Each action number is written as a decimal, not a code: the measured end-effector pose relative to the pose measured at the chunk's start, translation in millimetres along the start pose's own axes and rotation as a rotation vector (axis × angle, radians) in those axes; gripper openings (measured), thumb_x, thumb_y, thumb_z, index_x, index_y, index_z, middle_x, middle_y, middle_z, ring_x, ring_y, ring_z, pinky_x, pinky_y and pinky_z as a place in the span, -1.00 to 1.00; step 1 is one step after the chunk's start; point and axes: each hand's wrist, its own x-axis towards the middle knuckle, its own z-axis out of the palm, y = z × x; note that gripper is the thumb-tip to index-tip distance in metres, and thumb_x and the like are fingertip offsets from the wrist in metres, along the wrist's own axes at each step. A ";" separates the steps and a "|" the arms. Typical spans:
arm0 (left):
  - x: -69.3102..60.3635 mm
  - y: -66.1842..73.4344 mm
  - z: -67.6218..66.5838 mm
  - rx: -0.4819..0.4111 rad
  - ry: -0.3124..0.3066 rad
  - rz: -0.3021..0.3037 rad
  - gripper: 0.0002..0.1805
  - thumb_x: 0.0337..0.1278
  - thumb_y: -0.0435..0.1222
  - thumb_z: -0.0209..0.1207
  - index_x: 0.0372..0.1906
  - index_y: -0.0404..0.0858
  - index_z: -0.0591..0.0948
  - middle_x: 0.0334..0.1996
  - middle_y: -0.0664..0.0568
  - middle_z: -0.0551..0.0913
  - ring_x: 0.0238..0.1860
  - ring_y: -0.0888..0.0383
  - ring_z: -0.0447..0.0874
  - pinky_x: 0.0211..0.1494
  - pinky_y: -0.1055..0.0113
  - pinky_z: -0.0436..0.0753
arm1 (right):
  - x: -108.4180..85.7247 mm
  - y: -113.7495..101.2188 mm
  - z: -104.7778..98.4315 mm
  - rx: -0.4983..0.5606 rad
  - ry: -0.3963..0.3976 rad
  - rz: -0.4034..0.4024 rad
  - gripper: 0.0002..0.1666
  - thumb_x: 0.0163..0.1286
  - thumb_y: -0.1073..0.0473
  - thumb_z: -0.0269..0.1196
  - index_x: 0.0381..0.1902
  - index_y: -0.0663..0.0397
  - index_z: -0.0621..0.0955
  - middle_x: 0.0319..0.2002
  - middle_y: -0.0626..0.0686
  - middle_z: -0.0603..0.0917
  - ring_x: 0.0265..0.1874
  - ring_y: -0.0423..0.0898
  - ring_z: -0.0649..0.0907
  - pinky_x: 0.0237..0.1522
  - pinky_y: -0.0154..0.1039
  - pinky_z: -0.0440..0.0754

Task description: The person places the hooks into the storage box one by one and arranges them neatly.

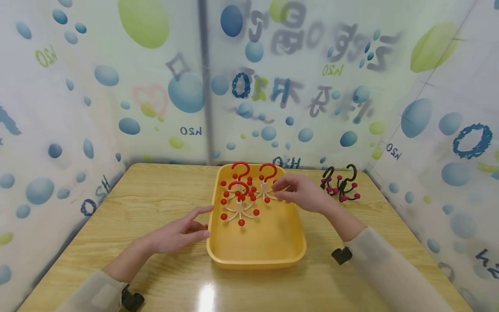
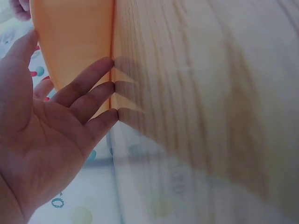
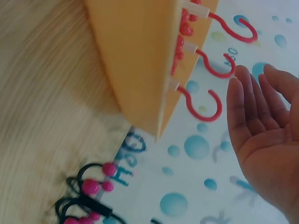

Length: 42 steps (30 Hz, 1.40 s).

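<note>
Yellow tray: on the wooden table [image 1: 163, 186] — the tray's [image 1: 269, 258] front half is bare inside.
White racks: three white racks [image 1: 239, 209] with red hooks and red balls stand in the tray's back half.
Left hand: the left hand [image 1: 177, 234] touches the tray's left wall with extended fingers, grasping nothing.
Right hand: the right hand [image 1: 302, 193] hovers over the tray's right rim — fingers loosely bent, grip released.
Black racks: two black racks [image 1: 343, 186] with pink balls lie right of the tray, near its back.
</note>
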 end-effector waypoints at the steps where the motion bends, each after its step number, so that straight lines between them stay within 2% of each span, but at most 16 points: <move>1: 0.0 -0.5 -0.2 0.000 0.001 -0.001 -0.18 0.66 0.12 0.17 0.77 0.20 0.07 0.42 -0.32 0.65 0.40 -0.25 0.69 0.39 -0.27 0.68 | -4.5 5.1 -3.5 -0.002 0.014 0.002 -0.73 0.62 0.08 0.37 0.17 0.02 0.75 0.07 0.06 0.82 -0.05 0.02 0.82 0.10 0.00 0.85; 6: -0.2 -1.8 -0.1 0.000 0.001 -0.010 -0.18 0.65 0.13 0.18 0.77 0.21 0.07 0.42 -0.32 0.65 0.39 -0.23 0.70 0.39 -0.25 0.69 | -27.6 33.1 -24.0 0.011 0.076 0.024 -0.69 0.62 0.08 0.38 0.20 0.05 0.75 0.09 0.16 0.82 -0.10 0.04 0.81 -0.07 -0.16 0.84; 10: -0.4 -1.5 0.3 -0.002 0.000 -0.010 -0.18 0.65 0.13 0.18 0.77 0.20 0.08 0.42 -0.31 0.65 0.38 -0.22 0.71 0.38 -0.24 0.69 | -48.5 57.3 -40.6 0.040 0.138 0.037 -0.65 0.62 0.04 0.38 0.21 0.10 0.74 -0.01 0.15 0.84 -0.19 -0.04 0.76 -0.19 -0.27 0.77; 13: -0.4 -0.8 0.0 -0.004 -0.003 -0.002 -0.19 0.66 0.11 0.18 0.77 0.18 0.08 0.42 -0.31 0.66 0.38 -0.22 0.71 0.38 -0.24 0.69 | -63.1 78.6 -50.8 0.039 0.203 0.031 -0.62 0.64 0.05 0.37 0.23 0.18 0.72 -0.07 0.09 0.85 -0.19 -0.14 0.77 -0.17 -0.31 0.77; 16: -0.3 0.1 -0.7 -0.005 -0.003 0.010 -0.19 0.67 0.09 0.18 0.77 0.16 0.08 0.41 -0.32 0.66 0.38 -0.23 0.71 0.39 -0.26 0.68 | -73.7 102.6 -61.4 0.041 0.269 0.028 -0.59 0.66 0.08 0.34 0.28 0.25 0.68 -0.02 0.09 0.84 -0.19 -0.28 0.77 -0.15 -0.33 0.78; 19: -0.9 0.4 -1.3 0.006 0.005 0.010 -0.19 0.67 0.09 0.18 0.77 0.17 0.08 0.41 -0.32 0.66 0.37 -0.22 0.72 0.39 -0.26 0.68 | -80.5 122.3 -73.6 0.018 0.336 0.046 -0.57 0.68 0.06 0.32 0.30 0.25 0.67 -0.01 0.01 0.84 -0.20 -0.36 0.76 -0.17 -0.34 0.77; 23: -1.9 0.5 -1.7 0.013 0.009 0.000 -0.19 0.66 0.10 0.18 0.77 0.18 0.07 0.41 -0.32 0.66 0.37 -0.22 0.72 0.39 -0.27 0.68 | -84.8 141.8 -88.1 -0.041 0.437 0.082 -0.52 0.70 -0.02 0.29 0.32 0.21 0.66 -0.09 -0.27 0.79 -0.26 -0.44 0.71 -0.24 -0.37 0.74; 26: -2.0 0.7 -1.9 0.011 0.009 -0.003 -0.18 0.66 0.11 0.18 0.77 0.18 0.08 0.41 -0.32 0.66 0.38 -0.23 0.71 0.39 -0.27 0.67 | -84.1 152.6 -96.0 -0.063 0.513 0.105 -0.47 0.70 -0.08 0.29 0.35 0.19 0.64 -0.12 -0.34 0.74 -0.29 -0.47 0.69 -0.28 -0.40 0.72; 29: -2.0 1.2 -2.2 0.008 0.008 -0.006 -0.19 0.66 0.11 0.18 0.77 0.18 0.08 0.41 -0.32 0.66 0.38 -0.22 0.71 0.39 -0.26 0.68 | -79.9 159.6 -100.5 -0.067 0.563 0.117 -0.42 0.69 -0.13 0.29 0.41 0.15 0.62 -0.02 -0.12 0.75 -0.30 -0.47 0.70 -0.29 -0.42 0.72; 34: -1.8 1.0 -1.7 0.004 0.005 0.001 -0.19 0.66 0.10 0.18 0.77 0.18 0.09 0.41 -0.32 0.66 0.37 -0.21 0.72 0.39 -0.25 0.68 | -70.0 166.6 -102.5 -0.039 0.582 0.138 -0.37 0.71 -0.08 0.27 0.54 0.13 0.53 0.24 0.32 0.66 -0.32 -0.52 0.66 -0.30 -0.46 0.71; 38: -0.9 1.3 -1.0 0.001 -0.001 0.004 -0.19 0.67 0.10 0.18 0.77 0.16 0.09 0.41 -0.31 0.66 0.37 -0.21 0.72 0.40 -0.26 0.67 | -62.3 172.8 -102.5 -0.004 0.600 0.140 -0.32 0.71 0.00 0.28 0.61 0.15 0.45 0.33 0.43 0.60 -0.34 -0.57 0.61 -0.31 -0.50 0.70; 42: -0.4 1.4 -0.7 0.000 -0.004 0.011 -0.19 0.67 0.09 0.17 0.77 0.13 0.08 0.42 -0.32 0.65 0.38 -0.22 0.71 0.41 -0.27 0.67 | -55.0 176.3 -102.0 0.025 0.616 0.133 -0.29 0.72 0.03 0.26 0.66 0.15 0.39 0.28 0.42 0.59 -0.36 -0.58 0.63 -0.31 -0.52 0.71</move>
